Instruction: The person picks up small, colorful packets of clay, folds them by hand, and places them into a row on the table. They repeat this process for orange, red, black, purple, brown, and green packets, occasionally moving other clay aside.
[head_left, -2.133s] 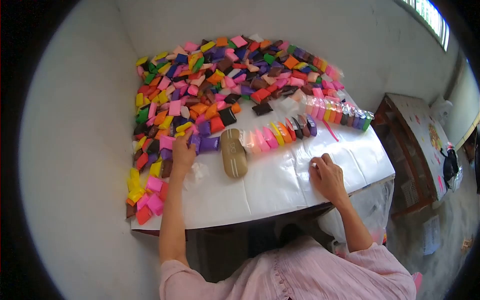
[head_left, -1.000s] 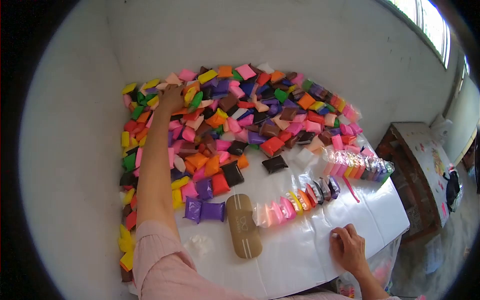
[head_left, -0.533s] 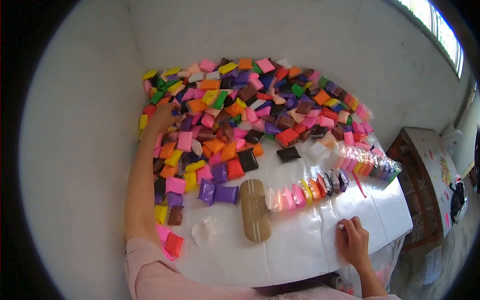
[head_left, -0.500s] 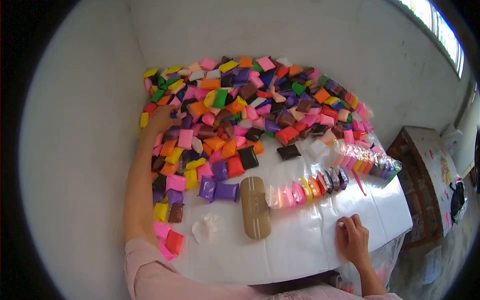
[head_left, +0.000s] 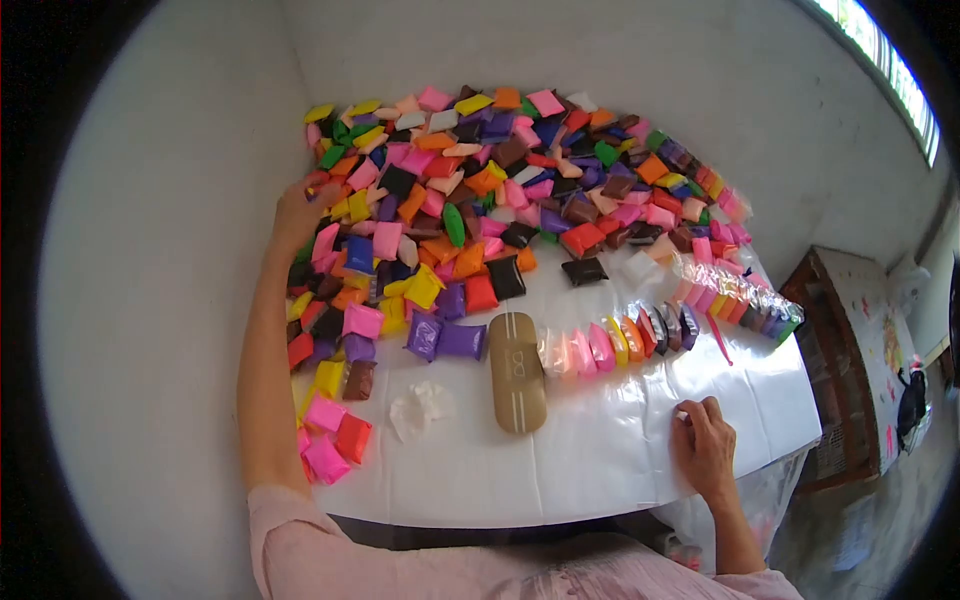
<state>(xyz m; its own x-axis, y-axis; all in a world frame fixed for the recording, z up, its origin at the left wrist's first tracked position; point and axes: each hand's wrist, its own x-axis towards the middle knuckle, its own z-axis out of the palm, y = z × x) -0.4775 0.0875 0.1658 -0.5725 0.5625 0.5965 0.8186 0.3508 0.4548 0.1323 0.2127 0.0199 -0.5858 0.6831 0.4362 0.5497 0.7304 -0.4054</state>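
A big heap of small coloured packets covers the far and left part of a table under a white sheet. My left hand reaches out along the heap's left edge, fingers spread against the packets there and gripping none. My right hand rests curled on the sheet near the front right corner, pinching a small white piece. Between the hands lies a tan oblong case. To its right stands a row of upright packets. Two purple packets lie to its left.
A clear sleeve of packed packets and a pink stick lie at the right. A crumpled white wrapper sits near the front. White walls close the left and back. A wooden side table stands beyond the right edge.
My left hand went from the near packets out to the far left of the heap, then drew back along its left edge, and packets there shifted nearer. My right hand stayed put.
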